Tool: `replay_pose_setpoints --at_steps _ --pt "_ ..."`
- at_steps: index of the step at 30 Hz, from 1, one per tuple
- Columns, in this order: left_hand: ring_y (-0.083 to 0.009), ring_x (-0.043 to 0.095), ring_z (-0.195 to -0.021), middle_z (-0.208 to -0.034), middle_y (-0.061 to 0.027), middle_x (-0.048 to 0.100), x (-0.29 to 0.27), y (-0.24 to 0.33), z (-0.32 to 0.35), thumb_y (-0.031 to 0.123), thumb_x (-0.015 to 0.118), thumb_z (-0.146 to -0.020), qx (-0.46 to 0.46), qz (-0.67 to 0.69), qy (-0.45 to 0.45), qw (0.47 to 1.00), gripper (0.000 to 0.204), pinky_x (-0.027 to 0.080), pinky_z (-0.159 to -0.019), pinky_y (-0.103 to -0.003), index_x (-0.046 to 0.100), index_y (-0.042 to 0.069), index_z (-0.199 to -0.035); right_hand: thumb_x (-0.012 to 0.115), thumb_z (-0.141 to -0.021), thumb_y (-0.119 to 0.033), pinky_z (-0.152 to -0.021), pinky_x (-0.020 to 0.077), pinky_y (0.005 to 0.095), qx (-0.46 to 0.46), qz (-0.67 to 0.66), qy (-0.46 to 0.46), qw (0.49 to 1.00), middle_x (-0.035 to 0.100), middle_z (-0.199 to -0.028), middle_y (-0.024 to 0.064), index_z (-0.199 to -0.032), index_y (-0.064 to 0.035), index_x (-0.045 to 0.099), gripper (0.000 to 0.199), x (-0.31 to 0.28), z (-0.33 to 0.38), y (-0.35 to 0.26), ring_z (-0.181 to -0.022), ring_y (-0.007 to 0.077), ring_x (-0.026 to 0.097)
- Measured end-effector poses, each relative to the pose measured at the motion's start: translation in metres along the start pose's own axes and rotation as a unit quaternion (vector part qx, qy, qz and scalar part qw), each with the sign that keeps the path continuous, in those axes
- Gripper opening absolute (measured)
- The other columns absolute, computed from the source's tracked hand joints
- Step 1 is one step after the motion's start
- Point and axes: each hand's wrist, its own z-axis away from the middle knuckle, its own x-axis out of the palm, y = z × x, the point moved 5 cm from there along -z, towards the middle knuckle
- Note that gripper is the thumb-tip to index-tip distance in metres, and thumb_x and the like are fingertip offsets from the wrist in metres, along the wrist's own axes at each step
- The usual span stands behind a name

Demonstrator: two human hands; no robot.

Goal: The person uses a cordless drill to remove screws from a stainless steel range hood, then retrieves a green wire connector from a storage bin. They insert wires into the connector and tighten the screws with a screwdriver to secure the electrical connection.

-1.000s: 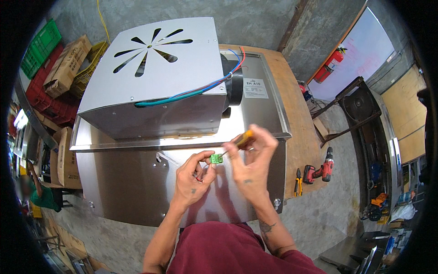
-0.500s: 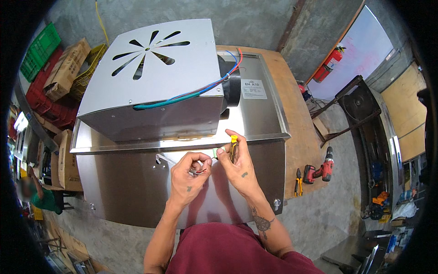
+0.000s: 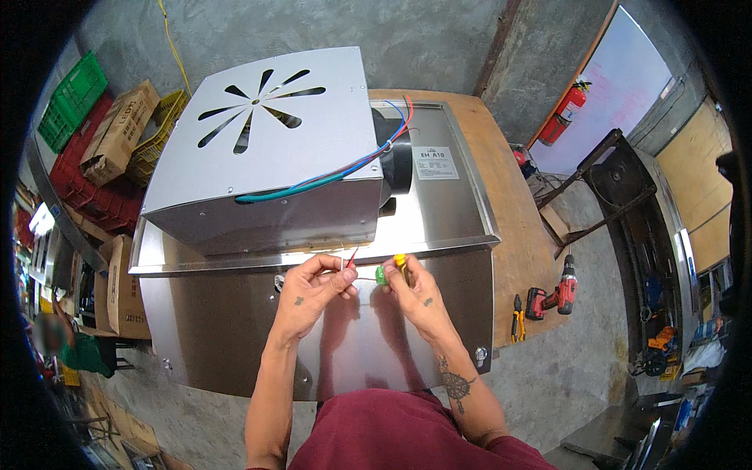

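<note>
My left hand point(image 3: 319, 287) pinches thin wires, one of them a red wire point(image 3: 350, 261) whose tip points up between thumb and finger. To its right, my right hand point(image 3: 417, 296) is closed around a small green terminal connector point(image 3: 381, 275) and a small yellow-handled screwdriver point(image 3: 400, 259). A thin dark wire runs across the gap between the hands to the connector. Both hands are above the shiny front panel of a stainless steel range hood point(image 3: 235, 329). Beyond them sits the hood's grey fan box point(image 3: 274, 168), with slots on top.
Blue, red and green cables point(image 3: 337, 174) lie along the fan box. On the wooden table's right side are orange-handled pliers point(image 3: 518, 319) and a red cordless drill point(image 3: 553, 298). Crates point(image 3: 74, 102) and cartons point(image 3: 119, 129) are stacked at left. A person in green point(image 3: 82, 345) is at far left.
My hands have drawn apart, leaving a gap between them. The red wire's tip now points up, and the green connector shows more fully. The screwdriver has moved lower in my right hand.
</note>
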Motion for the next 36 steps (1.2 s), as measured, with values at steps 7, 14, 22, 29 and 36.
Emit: replay_pose_setpoints --at_steps 7,14,22,29,36 --pt "-0.0126 0.077 -0.088 -0.104 -0.0095 0.081 0.015 0.003 0.003 0.010 0.082 -0.104 -0.003 -0.089 0.062 0.994 0.022 0.063 -0.081 -0.028 0.077 -0.004 -0.120 0.074 -0.105 -0.018 -0.080 0.0590 0.0416 -0.236 0.189 0.136 0.944 0.071 -0.104 0.0136 -0.119 -0.0003 0.071 0.023 0.001 0.019 -0.061 -0.085 0.0281 0.072" --pt "-0.0079 0.072 -0.093 -0.106 -0.0055 0.079 0.014 -0.003 0.003 0.008 0.081 -0.104 0.055 -0.199 0.069 0.976 0.022 0.060 -0.084 -0.025 0.077 -0.004 -0.123 0.082 -0.094 -0.013 -0.075 0.0592 0.0458 -0.323 0.309 0.062 0.892 0.066 -0.101 0.0117 -0.116 -0.0048 0.073 0.025 0.028 0.013 -0.095 -0.087 0.0338 0.073" --pt "-0.0119 0.067 -0.109 -0.122 -0.0060 0.071 0.000 0.006 -0.001 0.008 0.074 -0.106 -0.009 0.134 -0.100 0.986 0.016 0.055 -0.097 -0.029 0.073 0.002 -0.121 0.081 -0.080 0.008 -0.069 0.0605 0.0379 -0.437 0.220 0.053 0.870 0.065 -0.106 0.0104 -0.114 -0.0088 0.078 0.038 0.029 0.022 -0.069 -0.084 0.0256 0.072" --pt "-0.0089 0.063 -0.107 -0.125 -0.0056 0.069 0.006 0.017 0.003 0.006 0.078 -0.105 0.061 0.047 -0.036 0.996 0.014 0.052 -0.098 -0.028 0.073 0.002 -0.117 0.085 -0.100 -0.008 -0.066 0.0423 0.0253 -0.295 0.055 0.068 0.952 0.060 -0.104 0.0029 -0.108 -0.0051 0.079 0.010 0.026 0.015 -0.061 -0.082 0.0099 0.053" --pt "-0.0084 0.064 -0.099 -0.122 -0.0068 0.072 0.005 0.017 0.008 0.008 0.078 -0.106 0.049 -0.029 -0.017 0.998 0.017 0.054 -0.090 -0.026 0.075 -0.001 -0.119 0.074 -0.111 -0.037 -0.064 0.0428 0.0247 -0.195 0.035 0.096 0.976 0.063 -0.106 0.0083 -0.125 -0.0014 0.067 0.039 0.017 -0.001 -0.036 -0.074 0.0080 0.049"
